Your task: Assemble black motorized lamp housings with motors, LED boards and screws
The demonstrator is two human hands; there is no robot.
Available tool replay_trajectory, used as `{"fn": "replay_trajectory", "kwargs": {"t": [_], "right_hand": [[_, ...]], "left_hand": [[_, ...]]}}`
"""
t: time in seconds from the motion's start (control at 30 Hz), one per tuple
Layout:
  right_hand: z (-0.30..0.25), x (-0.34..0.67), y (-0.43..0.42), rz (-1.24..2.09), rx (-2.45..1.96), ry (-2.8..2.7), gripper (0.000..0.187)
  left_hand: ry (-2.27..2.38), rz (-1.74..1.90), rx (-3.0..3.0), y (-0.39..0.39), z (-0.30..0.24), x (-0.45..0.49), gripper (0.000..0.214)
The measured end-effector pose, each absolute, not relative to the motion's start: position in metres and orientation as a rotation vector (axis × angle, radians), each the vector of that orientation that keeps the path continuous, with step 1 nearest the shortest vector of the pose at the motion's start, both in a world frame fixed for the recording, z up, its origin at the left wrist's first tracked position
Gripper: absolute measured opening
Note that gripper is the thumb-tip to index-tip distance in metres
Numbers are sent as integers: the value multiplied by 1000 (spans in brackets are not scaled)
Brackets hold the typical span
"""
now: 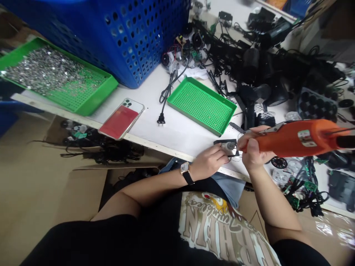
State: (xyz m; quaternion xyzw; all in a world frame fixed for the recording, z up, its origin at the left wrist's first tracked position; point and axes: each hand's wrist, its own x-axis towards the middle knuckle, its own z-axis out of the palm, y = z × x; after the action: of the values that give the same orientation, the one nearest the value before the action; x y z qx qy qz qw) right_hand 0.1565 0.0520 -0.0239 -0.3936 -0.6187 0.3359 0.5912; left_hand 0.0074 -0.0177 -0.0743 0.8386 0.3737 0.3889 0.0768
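My right hand [253,151] is wrapped round the front of an orange electric screwdriver [294,139], which extends to the right with a black rear end. Its tip is hidden by my fingers, close to the part in my left hand. Near the table's front edge, my left hand [212,160], with a watch on its wrist, pinches a small silver cylinder [229,146], which looks like a motor. Under and around the cylinder shows a black housing [222,141]; thin wires run beside it. Whether the screwdriver touches the housing, I cannot tell.
A green tray [202,105] lies just beyond my hands. At left are a phone [122,119], a tray of screws [83,107] and a tall blue basket [133,48]. A plugged cord [163,99] crosses the white table. Dark parts and cables crowd the right.
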Motion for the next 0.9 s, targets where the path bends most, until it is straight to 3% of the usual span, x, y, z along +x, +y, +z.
{"fn": "replay_trajectory", "kwargs": {"t": [0.33,0.67,0.9], "right_hand": [[17,152,45,616,-646,-1069,20],[14,146,50,599,-590,-1101,18],[7,122,45,760,-592,-1175,29]], "left_hand": [[1065,1378,2415,-12,-77,9,14],[1117,1608,2096,-19,-69,2,8],[1398,1452,2055,-22,-64,-11,8]]}}
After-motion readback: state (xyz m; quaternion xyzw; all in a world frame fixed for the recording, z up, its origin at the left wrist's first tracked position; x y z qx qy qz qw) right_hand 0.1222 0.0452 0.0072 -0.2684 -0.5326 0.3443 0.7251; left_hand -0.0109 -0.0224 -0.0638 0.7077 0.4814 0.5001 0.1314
